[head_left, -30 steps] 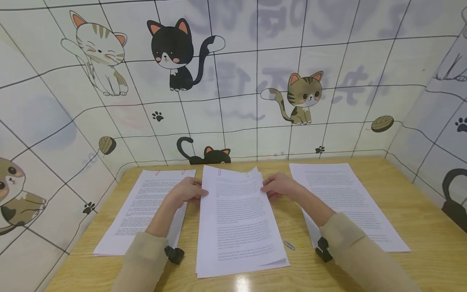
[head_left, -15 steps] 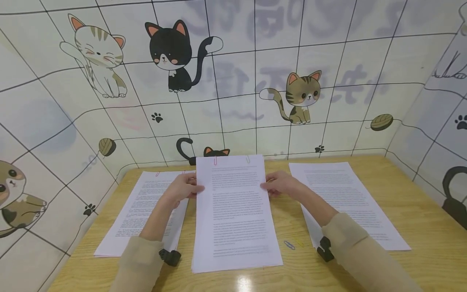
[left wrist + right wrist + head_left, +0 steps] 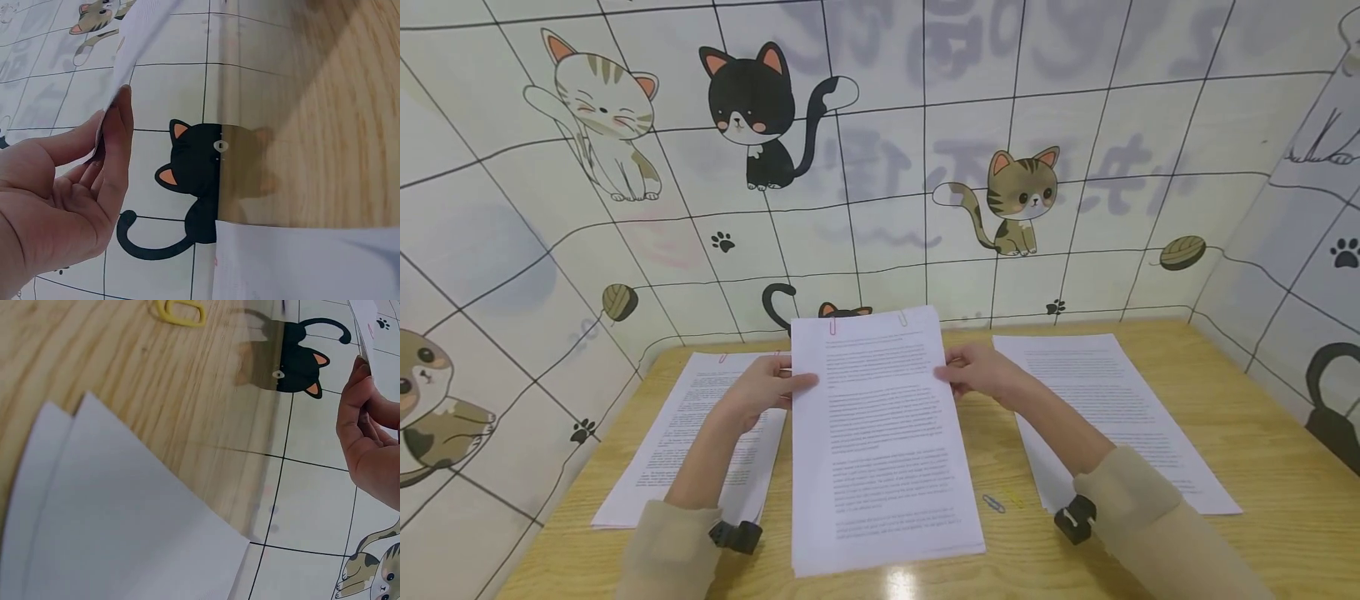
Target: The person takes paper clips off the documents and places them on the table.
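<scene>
White printed paper stack up between the grips: left grip pinches one long edge, right grip the other, thin red wire paper clip above! That ragged top has risen and straightened, so the stack seems better aligned.

Paper stack, print illegibly small

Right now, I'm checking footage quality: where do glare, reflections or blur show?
Head view: glare on the yellow wooden table, below the held white paper sheets, whose print is too soft to read; left wrist view: the table mirrors a black cartoon cat; right wrist view: the same reflection.
</scene>
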A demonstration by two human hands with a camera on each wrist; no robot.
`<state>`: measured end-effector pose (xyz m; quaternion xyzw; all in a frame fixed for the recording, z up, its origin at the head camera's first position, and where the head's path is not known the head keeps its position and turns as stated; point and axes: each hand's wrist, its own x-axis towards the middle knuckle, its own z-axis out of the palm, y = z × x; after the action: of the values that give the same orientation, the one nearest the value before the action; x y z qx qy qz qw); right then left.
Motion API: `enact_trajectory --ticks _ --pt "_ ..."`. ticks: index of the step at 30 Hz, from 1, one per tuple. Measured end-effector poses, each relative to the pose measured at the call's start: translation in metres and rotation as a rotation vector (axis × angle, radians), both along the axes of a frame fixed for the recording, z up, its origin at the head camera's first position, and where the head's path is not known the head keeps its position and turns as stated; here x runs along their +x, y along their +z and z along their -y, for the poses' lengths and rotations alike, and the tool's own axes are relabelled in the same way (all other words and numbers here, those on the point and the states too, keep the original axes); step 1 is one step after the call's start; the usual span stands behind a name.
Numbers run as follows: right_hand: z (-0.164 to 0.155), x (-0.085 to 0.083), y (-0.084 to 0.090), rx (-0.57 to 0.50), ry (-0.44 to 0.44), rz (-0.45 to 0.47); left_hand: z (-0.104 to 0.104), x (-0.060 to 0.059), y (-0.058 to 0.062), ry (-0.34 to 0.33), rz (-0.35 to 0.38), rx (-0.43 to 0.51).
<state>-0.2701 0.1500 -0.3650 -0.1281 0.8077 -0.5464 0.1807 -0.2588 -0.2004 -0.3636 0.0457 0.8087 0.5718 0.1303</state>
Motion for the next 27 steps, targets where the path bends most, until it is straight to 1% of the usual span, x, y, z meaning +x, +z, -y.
enact_trajectory --ticks 2,7,11,18,22,27 --pt "0.001 0.004 0.003 0.002 -0.013 -0.001 0.001 0.003 0.002 -0.005 -0.010 0.004" --pt "-0.001 0.013 0.009 0.019 -0.013 -0.060 0.000 0.010 0.009 -0.025 -0.050 0.044" --pt "-0.005 0.017 0.012 0.016 0.012 -0.110 -0.001 0.016 0.014 -0.036 -0.089 0.075" --pt "-0.015 0.024 0.016 -0.002 0.047 -0.138 -0.005 0.024 0.021 -0.013 -0.127 0.064" --pt "-0.020 0.029 0.020 -0.010 0.075 -0.176 -0.008 0.030 0.026 0.003 -0.147 0.050" --pt "-0.024 0.033 0.025 0.008 0.081 -0.244 -0.011 0.038 0.031 0.011 -0.171 0.052"
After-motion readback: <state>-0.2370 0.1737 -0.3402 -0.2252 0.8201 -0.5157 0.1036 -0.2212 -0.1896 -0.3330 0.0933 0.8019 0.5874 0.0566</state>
